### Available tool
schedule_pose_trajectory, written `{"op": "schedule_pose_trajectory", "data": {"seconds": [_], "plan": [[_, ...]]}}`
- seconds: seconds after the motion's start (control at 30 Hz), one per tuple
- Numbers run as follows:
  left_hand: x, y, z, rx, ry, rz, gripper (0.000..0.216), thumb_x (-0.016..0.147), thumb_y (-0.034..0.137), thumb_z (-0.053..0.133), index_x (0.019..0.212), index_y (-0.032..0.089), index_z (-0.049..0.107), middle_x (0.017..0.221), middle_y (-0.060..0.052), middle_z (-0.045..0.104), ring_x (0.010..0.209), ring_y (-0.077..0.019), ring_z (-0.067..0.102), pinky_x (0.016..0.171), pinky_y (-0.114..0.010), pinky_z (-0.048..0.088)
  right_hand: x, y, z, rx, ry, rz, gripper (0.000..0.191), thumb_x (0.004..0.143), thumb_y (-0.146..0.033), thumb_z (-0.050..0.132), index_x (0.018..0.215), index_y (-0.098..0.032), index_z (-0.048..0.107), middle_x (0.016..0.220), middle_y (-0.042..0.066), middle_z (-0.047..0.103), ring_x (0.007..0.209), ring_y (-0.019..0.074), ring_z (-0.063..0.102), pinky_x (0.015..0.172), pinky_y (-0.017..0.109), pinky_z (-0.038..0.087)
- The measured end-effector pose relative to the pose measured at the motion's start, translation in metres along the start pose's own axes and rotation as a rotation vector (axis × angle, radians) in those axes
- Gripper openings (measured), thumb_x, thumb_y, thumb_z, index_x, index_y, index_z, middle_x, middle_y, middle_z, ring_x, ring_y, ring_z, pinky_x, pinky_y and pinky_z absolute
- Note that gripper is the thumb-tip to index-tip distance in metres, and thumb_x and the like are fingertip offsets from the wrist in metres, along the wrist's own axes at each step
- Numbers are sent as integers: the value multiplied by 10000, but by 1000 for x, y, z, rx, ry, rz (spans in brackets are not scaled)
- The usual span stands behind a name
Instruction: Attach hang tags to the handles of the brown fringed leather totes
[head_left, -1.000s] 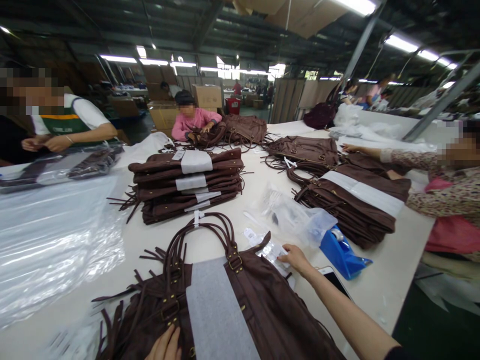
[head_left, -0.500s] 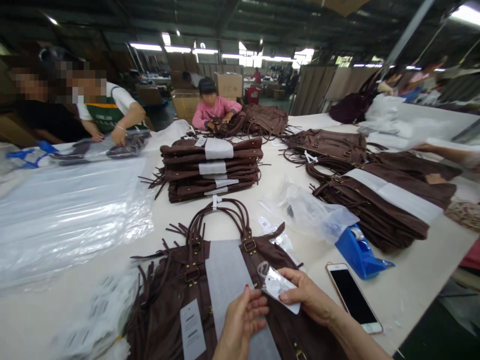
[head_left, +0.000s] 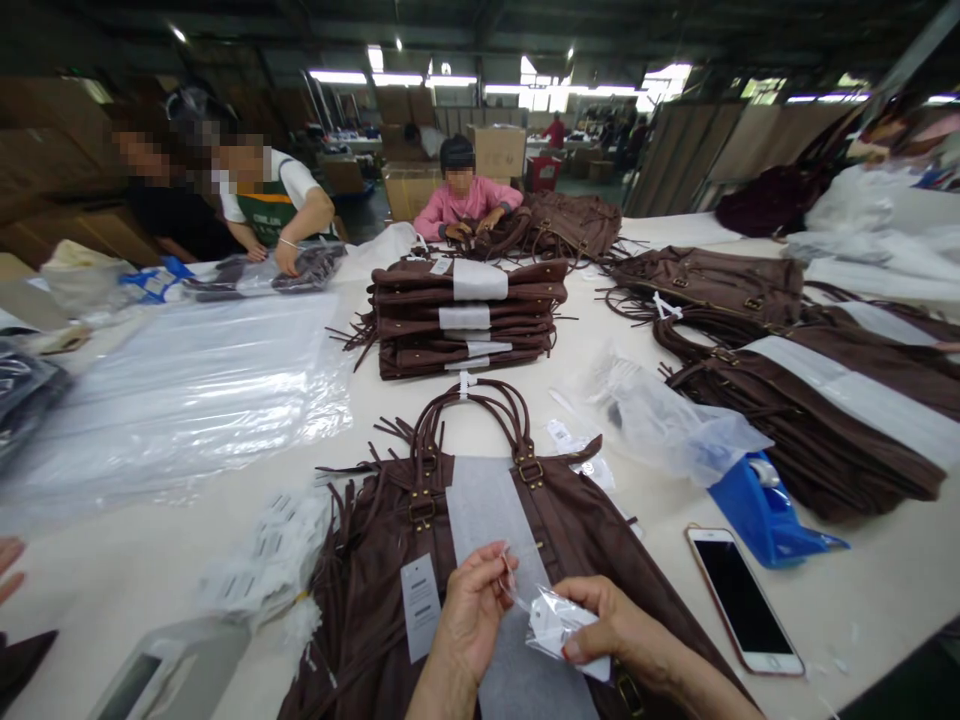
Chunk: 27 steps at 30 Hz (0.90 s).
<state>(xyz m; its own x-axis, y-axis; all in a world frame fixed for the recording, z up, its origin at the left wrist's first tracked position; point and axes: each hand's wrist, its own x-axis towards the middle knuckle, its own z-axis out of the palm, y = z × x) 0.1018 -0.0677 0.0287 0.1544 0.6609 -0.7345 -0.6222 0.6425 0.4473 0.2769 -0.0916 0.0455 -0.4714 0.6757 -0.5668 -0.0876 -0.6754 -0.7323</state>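
A dark brown handbag with fringes lies flat before me, its looped handles pointing away. Down its middle runs a white paper strip, and a printed grey card tag rests on its front. My right hand grips a white hang tag in a clear plastic sleeve, over the strip's right edge. Thumb and fingers of my left hand pinch the thin string loop of that tag, just above the bag.
Bundled printed tags lie left, near a grey device. To the right are a phone and a blue tape dispenser. Stacked brown bags stand behind; plastic sleeves cover the left side. Co-workers work across the table.
My left hand was open beside the tag and now pinches its string. The right hand still holds the tag, slightly lower. The whole view has shifted, and another person's fingers appear at the left edge.
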Motion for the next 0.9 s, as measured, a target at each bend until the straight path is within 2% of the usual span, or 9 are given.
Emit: {"op": "schedule_pose_trajectory", "data": {"seconds": [0.2,0.4,0.57,0.67,0.73,0.77,0.83,0.9], "plan": [[1,4,-10,53,3,35,289,544,76,614,826,103,554,676,-42,643,458,-58,513,448,-169,341,1,1,5,1,8,21,311,445,-161,690,752,-116,666,555,-30,569,451,50,389,433,162,246],[5,6,-22,155,56,167,267,526,84,596,791,94,563,641,-34,646,323,-4,376,377,-159,242,-1,9,4,-67,1,71,304,443,-162,672,745,-121,666,570,-27,582,458,55,394,428,163,252],[4,8,-30,229,149,309,293,532,60,556,821,110,560,627,5,624,354,-33,461,402,-168,281,6,22,-2,-172,-19,99,307,440,-163,671,744,-120,651,540,-45,544,456,54,380,432,165,261],[0,11,-33,256,172,384,299,555,89,571,852,123,567,648,13,617,401,-61,518,420,-179,305,9,21,-2,-355,-40,105,314,479,-222,672,776,-125,644,573,-37,543,491,73,411,461,179,297],[-3,13,-33,273,173,415,288,554,103,590,842,121,582,642,7,619,430,-82,543,434,-189,331,8,13,3,-607,-11,48,421,469,-255,697,873,-152,642,716,1,597,625,137,503,563,224,377],[-5,14,-33,281,169,425,270,548,105,600,817,118,593,632,3,620,446,-92,552,453,-197,357,7,8,7,-752,28,-14,514,452,-270,719,949,-175,629,844,32,613,752,192,531,663,272,404],[-9,16,-30,294,156,438,223,526,101,624,748,117,610,606,-6,626,496,-112,571,516,-220,415,9,-4,19,-958,119,-174,669,465,-309,739,1103,-221,560,1116,85,548,1028,281,460,885,379,329],[-13,18,-27,306,143,452,188,508,93,645,691,123,620,590,-17,637,566,-133,589,583,-235,444,17,-12,34,-933,168,-305,701,565,-344,696,1213,-226,457,1253,110,453,1160,283,365,981,420,225]]}}
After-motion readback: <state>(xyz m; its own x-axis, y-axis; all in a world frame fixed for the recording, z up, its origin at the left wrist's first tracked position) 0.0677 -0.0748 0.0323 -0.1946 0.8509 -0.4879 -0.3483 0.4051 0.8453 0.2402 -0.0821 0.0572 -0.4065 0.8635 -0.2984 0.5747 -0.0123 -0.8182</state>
